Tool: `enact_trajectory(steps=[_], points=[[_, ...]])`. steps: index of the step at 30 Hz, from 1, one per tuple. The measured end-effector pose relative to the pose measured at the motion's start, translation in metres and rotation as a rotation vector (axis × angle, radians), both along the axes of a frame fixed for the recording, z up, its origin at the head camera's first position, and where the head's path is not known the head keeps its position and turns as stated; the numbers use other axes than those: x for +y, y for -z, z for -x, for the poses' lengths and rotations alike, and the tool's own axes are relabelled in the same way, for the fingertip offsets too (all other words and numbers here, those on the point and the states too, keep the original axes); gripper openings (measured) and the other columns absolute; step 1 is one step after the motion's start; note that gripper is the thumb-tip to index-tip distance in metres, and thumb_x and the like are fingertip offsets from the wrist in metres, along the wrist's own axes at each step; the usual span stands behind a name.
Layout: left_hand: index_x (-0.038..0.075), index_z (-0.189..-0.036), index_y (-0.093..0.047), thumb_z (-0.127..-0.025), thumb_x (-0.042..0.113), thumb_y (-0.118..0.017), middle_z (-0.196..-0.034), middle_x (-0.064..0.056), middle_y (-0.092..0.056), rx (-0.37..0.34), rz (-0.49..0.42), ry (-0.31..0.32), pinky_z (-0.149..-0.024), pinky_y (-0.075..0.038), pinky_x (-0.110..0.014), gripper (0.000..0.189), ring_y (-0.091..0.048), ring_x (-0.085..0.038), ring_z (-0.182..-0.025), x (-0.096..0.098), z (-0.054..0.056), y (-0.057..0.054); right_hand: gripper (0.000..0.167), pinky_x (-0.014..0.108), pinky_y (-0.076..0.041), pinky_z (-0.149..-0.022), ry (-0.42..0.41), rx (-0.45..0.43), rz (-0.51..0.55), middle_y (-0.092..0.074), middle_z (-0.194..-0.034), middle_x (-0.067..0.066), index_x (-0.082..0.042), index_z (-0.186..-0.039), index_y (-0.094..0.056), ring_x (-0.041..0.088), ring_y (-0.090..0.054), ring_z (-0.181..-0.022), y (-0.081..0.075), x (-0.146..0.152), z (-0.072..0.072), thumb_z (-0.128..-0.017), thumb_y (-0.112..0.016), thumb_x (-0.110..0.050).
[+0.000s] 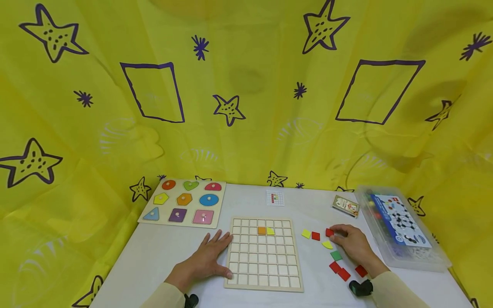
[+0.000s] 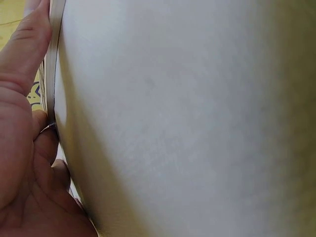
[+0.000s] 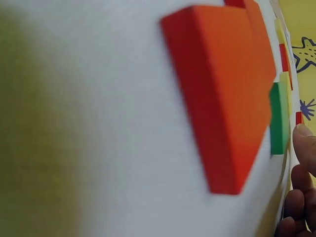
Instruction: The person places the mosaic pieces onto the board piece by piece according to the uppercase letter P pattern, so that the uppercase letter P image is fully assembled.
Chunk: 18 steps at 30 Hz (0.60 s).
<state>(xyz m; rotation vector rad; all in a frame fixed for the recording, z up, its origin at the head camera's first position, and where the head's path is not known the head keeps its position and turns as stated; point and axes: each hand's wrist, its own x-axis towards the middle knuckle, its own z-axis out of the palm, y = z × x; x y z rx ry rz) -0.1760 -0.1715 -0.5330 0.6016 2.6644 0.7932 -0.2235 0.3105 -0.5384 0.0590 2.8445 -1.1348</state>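
A small red square tile (image 1: 329, 232), pinched in the right hand's (image 1: 352, 244) grip right of the pale wooden gridded board (image 1: 263, 288), suggests picking up is in hand, calling next for a steady lift. The board, its left edge touched by the left hand (image 1: 204, 260) with grip released, holds an orange square tile (image 1: 262, 231) and a yellow curved-edge tile (image 1: 270, 231) in neighbouring far-side compartments. On the desk's (image 1: 154, 252) right, a clear plastic box (image 1: 420, 265) contains coloured pieces.

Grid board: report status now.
Left hand touching grid board. Right hand pinching red tile. Orange piece, yellow piece placed. Loose tiles between board and right hand.
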Motion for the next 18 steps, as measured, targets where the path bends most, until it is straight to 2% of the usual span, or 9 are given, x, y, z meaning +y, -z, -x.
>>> enact_trajectory(steps=[3, 6, 14, 18], points=[[0.008, -0.164, -0.038, -0.073, 0.052, -0.092, -0.172, -0.01, -0.035, -0.003, 0.007, -0.004, -0.132, -0.004, -0.063, 0.114, -0.015, -0.038, -0.164, 0.0, 0.0, 0.0, 0.036, 0.05, -0.056, -0.098, 0.004, 0.016, 0.014, -0.071, -0.123, 0.02, 0.0, -0.132, -0.069, 0.035, -0.064, -0.111, -0.002, -0.001, 0.0, -0.099, -0.072, -0.014], [0.009, -0.164, -0.038, -0.073, 0.053, -0.092, -0.172, -0.009, -0.034, -0.004, 0.009, -0.004, -0.132, -0.004, -0.063, 0.114, -0.015, -0.038, -0.164, 0.001, 0.0, 0.001, 0.035, 0.036, -0.055, -0.09, 0.015, 0.037, 0.025, -0.073, -0.117, 0.014, -0.001, -0.132, -0.069, 0.029, -0.064, -0.105, -0.003, -0.002, 0.0, -0.099, -0.073, -0.013], [0.008, -0.164, -0.038, -0.073, 0.053, -0.092, -0.172, -0.01, -0.034, -0.007, 0.004, -0.006, -0.132, -0.003, -0.063, 0.114, -0.015, -0.039, -0.164, 0.001, 0.001, 0.001, 0.033, 0.019, -0.051, -0.079, 0.059, 0.111, 0.056, -0.073, -0.115, 0.013, -0.003, -0.131, -0.071, 0.027, -0.06, -0.103, -0.007, -0.018, 0.001, -0.1, -0.072, -0.012], [0.008, -0.163, -0.038, -0.073, 0.052, -0.092, -0.172, -0.01, -0.034, -0.009, 0.004, -0.007, -0.132, -0.003, -0.063, 0.114, -0.015, -0.039, -0.164, 0.001, 0.002, 0.001, 0.031, 0.017, -0.051, -0.074, 0.075, 0.138, 0.07, -0.073, -0.113, 0.012, -0.005, -0.13, -0.072, 0.027, -0.059, -0.101, -0.012, -0.031, 0.002, -0.1, -0.072, -0.012]])
